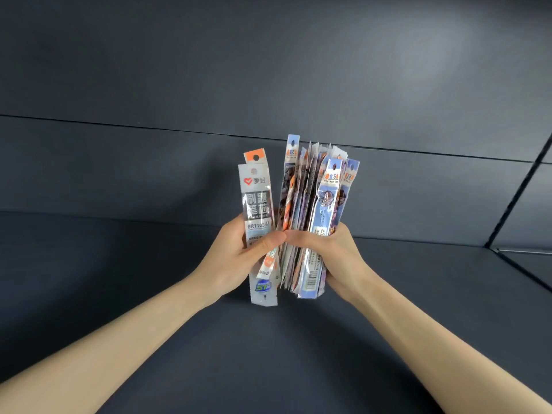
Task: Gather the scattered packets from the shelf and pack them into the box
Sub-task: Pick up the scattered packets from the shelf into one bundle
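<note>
Left hand [239,258] pinches a slim grey-white plastic packet [257,204], with an orange-topped packet [254,156] behind it, upright above the dark grey shelf [268,354]. Right hand [337,258] grips a thick upright bundle of blue-purple plastic packets [313,210], also held above the shelf.

The one view comes from the person's head. It faces forward and down along both forearms, which enter from the bottom corners. It sits close: the left hand [239,258] and right hand [337,255] meet just below mid-frame, gripping the packets [310,204] upright and facing the lens. The wide lens bows the seams of the dark shelf [119,294] and its back wall [268,70] into curves.
</note>
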The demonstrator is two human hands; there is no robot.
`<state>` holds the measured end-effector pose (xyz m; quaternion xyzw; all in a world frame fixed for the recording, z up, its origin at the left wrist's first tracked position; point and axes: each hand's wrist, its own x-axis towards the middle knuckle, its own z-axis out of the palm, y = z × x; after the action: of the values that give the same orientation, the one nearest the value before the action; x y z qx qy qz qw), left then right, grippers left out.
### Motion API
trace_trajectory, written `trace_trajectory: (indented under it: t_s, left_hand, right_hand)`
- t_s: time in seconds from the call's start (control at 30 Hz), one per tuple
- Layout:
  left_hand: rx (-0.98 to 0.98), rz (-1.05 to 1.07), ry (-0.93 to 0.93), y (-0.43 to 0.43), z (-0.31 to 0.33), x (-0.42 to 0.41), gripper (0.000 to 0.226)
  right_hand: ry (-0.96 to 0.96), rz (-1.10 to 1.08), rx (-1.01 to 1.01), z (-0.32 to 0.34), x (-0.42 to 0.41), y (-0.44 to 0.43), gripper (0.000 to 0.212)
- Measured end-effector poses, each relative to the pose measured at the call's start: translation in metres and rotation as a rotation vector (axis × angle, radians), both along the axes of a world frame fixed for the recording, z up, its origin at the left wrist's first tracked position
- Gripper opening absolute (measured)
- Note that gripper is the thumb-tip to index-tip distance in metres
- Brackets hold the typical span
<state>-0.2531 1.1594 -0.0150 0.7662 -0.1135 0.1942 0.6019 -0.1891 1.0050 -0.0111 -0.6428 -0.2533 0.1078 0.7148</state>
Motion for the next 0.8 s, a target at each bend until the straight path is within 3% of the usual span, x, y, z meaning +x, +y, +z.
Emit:
trace_trajectory:
  t_s: [0.2,0.33,0.43,0.8]
  left_hand:
    - [-0.031,-0.024,0.059,0.002,-0.001,0.002,0.044]
    - [-0.126,-0.079,0.076,0.001,0.002,0.003,0.038]
    - [-0.132,-0.078,0.082,0.002,0.002,0.005,0.057]
    - [-0.325,-0.129,0.161,0.002,0.003,0.009,0.063]
  right_hand:
    - [-0.022,0.076,-0.057,-0.003,-0.001,0.0,0.048]
    - [-0.058,0.11,-0.062,-0.007,-0.001,0.001,0.05]
    - [-0.1,0.122,-0.061,-0.008,0.0,0.003,0.051]
    - [-0.181,0.063,-0.069,-0.017,0.002,0.007,0.066]
